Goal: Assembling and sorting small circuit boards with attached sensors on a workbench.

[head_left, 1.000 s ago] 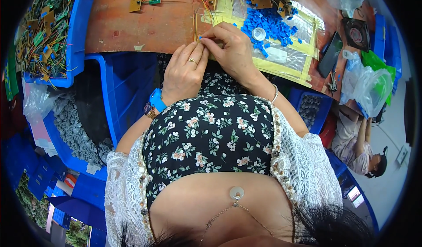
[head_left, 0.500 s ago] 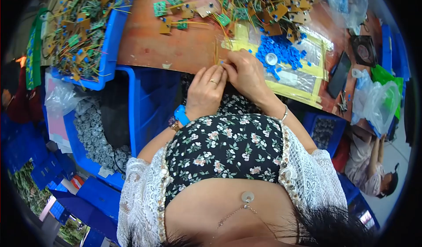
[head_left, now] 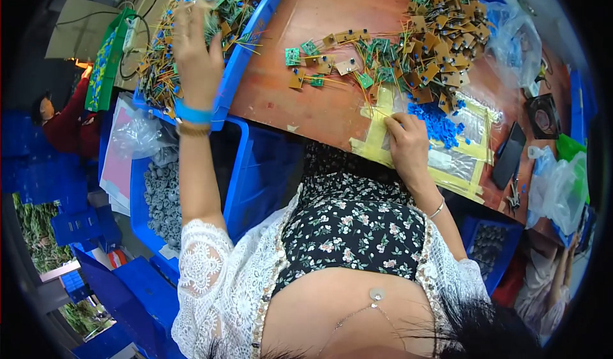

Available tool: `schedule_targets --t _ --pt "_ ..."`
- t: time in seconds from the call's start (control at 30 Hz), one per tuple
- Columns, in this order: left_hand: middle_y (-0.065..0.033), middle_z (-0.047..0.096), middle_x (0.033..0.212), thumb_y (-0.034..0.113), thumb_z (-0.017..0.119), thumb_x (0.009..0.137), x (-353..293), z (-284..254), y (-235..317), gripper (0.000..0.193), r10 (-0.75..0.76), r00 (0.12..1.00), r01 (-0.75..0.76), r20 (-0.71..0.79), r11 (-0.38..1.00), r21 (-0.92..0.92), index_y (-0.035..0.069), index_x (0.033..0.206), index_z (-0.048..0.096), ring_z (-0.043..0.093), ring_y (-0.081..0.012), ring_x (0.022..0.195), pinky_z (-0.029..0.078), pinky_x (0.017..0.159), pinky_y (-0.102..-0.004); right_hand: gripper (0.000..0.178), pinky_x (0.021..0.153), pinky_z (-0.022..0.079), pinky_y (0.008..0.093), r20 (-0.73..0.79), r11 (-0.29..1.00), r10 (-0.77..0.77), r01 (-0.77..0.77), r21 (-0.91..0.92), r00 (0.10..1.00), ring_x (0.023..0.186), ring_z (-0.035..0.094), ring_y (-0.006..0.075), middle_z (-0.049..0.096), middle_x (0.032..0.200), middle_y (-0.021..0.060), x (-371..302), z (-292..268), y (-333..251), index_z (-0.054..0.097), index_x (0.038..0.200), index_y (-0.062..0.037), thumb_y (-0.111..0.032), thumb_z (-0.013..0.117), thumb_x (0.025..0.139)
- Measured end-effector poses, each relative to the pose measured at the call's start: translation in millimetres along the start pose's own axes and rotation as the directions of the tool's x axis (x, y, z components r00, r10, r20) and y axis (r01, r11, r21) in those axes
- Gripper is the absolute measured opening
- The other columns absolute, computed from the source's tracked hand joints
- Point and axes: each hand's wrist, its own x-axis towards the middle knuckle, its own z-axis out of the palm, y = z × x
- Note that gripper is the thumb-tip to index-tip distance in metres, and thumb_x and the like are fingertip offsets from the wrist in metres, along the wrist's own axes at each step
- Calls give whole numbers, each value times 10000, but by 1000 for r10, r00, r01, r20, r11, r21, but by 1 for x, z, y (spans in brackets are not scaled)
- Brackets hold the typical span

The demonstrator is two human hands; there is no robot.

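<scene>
My left hand (head_left: 196,59) is raised over a blue bin (head_left: 237,52) heaped with small circuit boards on thin wires. Its fingers are stretched out with the thumb apart; the fingertips blur against the boards. A blue band circles that wrist. My right hand (head_left: 408,143) rests at the table's near edge, on yellow tape (head_left: 379,126). Its fingers are bent together, and a thin wire runs close to the fingertips; what they pinch is hidden. Just right of this hand lies a pile of small blue connectors (head_left: 444,126). Brown and green boards (head_left: 440,46) are heaped beyond it.
Several loose boards (head_left: 319,62) lie mid-table. A dark phone (head_left: 509,154), a small black fan (head_left: 543,116) and plastic bags (head_left: 555,190) sit at the right. Below the left bin stands a blue crate of grey parts (head_left: 163,196). Another person (head_left: 67,119) is at the far left.
Both hands were together at the table edge. My left hand has moved up and left over the bin; my right hand has shifted right onto the tape. The view has also turned.
</scene>
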Motion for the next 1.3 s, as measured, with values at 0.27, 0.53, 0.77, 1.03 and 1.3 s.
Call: schedule_targets --t 0.27,0.53,0.77,1.03,1.3 --pt "-196 657 1253 81 697 887 -70 48 89 358 31 906 109 423 947 -303 28 1240 669 594 -365 1204 455 1056 -449 220 781 510 396 33 990 -75 71 125 997 891 628 299 676 955 89 -7 14 3 686 928 -33 -2 674 711" --pt "-178 673 1188 122 676 895 -114 89 91 270 1 905 85 425 979 -184 25 1146 707 605 -374 1142 507 975 -440 178 766 512 384 -50 972 85 -72 224 995 872 662 300 710 944 102 -4 4 1 716 951 -55 -4 691 782" --pt "-65 666 876 38 756 857 -125 63 105 166 -302 850 473 432 798 -373 32 1023 759 651 -186 761 522 694 -320 82 795 397 385 -68 994 100 -97 47 993 882 611 220 671 816 6 -9 3 3 727 851 -105 -81 744 774" --pt "-105 656 1035 -22 689 829 -132 41 176 161 -136 946 247 293 890 -383 57 963 731 654 -288 897 551 740 -403 94 821 405 379 -40 999 36 -35 28 999 923 601 210 677 832 -14 -2 14 -4 745 852 -121 -112 775 763" --pt "-118 670 1074 28 704 826 -144 23 205 180 72 866 177 495 882 -437 0 1004 698 613 -291 967 535 840 -387 103 815 409 374 -37 989 95 -90 121 995 918 610 206 686 829 -13 -12 8 1 750 847 -121 -96 778 751"
